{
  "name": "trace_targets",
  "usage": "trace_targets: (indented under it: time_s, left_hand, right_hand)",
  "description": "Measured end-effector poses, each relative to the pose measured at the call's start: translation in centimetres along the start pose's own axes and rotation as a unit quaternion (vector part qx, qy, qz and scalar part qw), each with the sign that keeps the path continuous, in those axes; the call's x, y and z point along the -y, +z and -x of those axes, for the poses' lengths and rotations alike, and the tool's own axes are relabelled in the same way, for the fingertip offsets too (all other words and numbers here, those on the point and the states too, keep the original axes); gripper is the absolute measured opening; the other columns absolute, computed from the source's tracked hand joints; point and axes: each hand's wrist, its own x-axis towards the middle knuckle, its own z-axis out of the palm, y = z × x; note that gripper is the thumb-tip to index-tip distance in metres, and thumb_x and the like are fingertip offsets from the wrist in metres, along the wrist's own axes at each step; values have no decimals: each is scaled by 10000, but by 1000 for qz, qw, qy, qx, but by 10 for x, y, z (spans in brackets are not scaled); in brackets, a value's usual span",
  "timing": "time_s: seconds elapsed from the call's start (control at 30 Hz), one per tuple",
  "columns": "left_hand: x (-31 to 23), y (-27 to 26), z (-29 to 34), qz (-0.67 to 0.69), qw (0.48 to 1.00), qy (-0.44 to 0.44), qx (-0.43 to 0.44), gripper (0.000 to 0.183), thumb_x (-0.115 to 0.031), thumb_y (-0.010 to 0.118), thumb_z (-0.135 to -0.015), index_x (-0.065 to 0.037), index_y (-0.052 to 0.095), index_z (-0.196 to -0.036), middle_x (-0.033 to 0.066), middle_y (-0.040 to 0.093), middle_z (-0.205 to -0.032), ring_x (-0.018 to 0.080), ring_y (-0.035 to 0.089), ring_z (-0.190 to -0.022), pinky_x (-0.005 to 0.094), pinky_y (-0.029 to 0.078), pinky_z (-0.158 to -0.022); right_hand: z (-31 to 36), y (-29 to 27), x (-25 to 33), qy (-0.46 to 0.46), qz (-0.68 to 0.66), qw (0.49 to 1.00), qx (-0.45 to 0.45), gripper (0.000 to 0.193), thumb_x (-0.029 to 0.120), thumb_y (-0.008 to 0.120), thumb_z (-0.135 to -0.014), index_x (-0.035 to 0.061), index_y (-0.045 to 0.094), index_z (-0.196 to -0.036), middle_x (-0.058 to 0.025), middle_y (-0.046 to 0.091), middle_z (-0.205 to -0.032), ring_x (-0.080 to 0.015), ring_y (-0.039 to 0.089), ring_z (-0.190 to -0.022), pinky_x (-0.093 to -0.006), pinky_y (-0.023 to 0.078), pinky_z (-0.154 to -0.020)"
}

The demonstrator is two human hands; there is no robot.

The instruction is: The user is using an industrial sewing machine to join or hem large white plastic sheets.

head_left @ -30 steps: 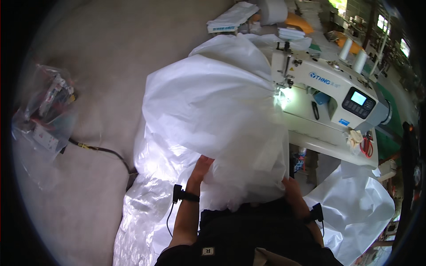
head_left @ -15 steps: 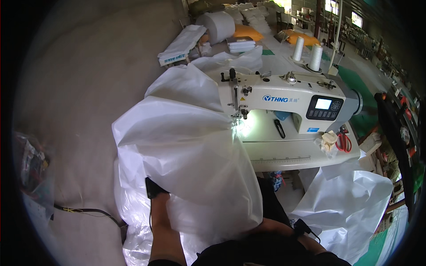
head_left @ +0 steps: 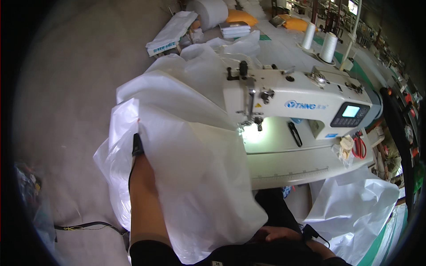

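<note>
A large, thin, white, slightly see-through plastic-looking sheet [head_left: 199, 177] hangs in loose folds in front of the person, to the left of a white, long-armed sewing machine [head_left: 284, 97] with a small lit screen; its long axis runs from beside the machine head, at the upper middle, down toward the lap, with a slight lean; its right edge meets the lit spot at the needle, though whether it lies under the presser foot I cannot tell.

The bare left forearm [head_left: 148, 199], a black strap at its wrist, reaches up along the sheet's left side; the left hand is hidden by the folds, so I cannot tell whether it grips them or is loose; the sheet's broad middle lies to its right, and this hand is the nearer to the upper folds.

The right hand [head_left: 277, 232] is low by the lap, just beside the sheet's lower right corner; its fingers look curled, but whether they pinch the edge I cannot tell.

On the pale machine table [head_left: 293, 170] lie a slim black tool [head_left: 294, 134] and red-handled scissors [head_left: 359, 147]; both are well apart from either hand.
</note>
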Motion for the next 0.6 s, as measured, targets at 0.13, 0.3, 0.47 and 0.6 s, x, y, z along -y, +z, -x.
trace_targets:
  time_s: [0.13,0.3,0.47,0.6]
  left_hand:
    - [-5,11,-11,-15,999,36,23,335,-250,499,-924,-50,542,-1189,136,610,-1121,243,587,-1028,326,484,-847]
    - [-14,-35,6,0,995,91,32,334,-247,503,-920,-48,547,-1185,143,611,-1122,250,586,-1032,327,483,-847]
    - [-11,-130,76,32,991,113,66,333,-244,507,-916,-47,552,-1181,151,611,-1123,258,586,-1036,328,482,-848]
    - [32,-165,137,-10,984,34,173,298,-213,550,-878,-48,598,-1121,183,620,-1066,311,589,-1003,347,483,-821]
  right_hand:
    - [-10,7,17,115,282,950,-70,859,324,713,-745,-21,267,-1394,-195,361,-1390,-290,351,-1298,-380,297,-1072]
    - [-32,17,18,222,361,904,-61,862,345,731,-732,10,292,-1395,-167,391,-1378,-262,369,-1278,-372,321,-1045]
    - [-28,18,-1,103,266,958,21,996,451,747,-710,-17,223,-1416,-151,358,-1406,-253,341,-1296,-375,278,-1069]
    - [-36,41,-15,69,272,959,39,1039,480,754,-691,-31,210,-1413,-159,333,-1421,-250,323,-1310,-375,258,-1081]
